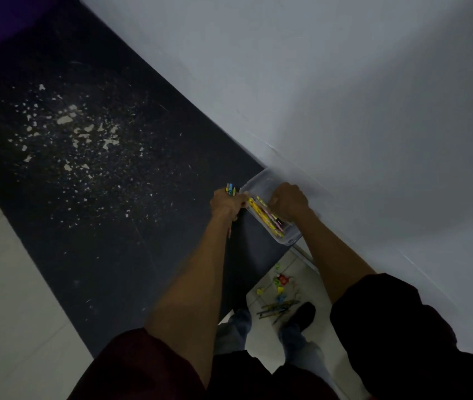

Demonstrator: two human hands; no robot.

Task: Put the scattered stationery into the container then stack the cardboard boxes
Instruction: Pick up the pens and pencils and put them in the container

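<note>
A clear plastic container (261,180) sits on the dark tabletop against the white wall, with several yellow and pink pens (264,216) lying inside. My left hand (225,204) grips a small bunch of coloured stationery (231,189) just left of the container's rim. My right hand (288,200) is curled over the container's right side, its fingers hidden. More pens (277,308) and small coloured pieces (281,281) lie scattered on the floor tiles below the table's corner. No cardboard boxes are in view.
The dark tabletop (99,168) is worn, with white chipped patches across its left part. A white wall (345,96) borders the table on the right. My legs and a dark shoe (303,314) stand on the pale tiles beside the fallen pens.
</note>
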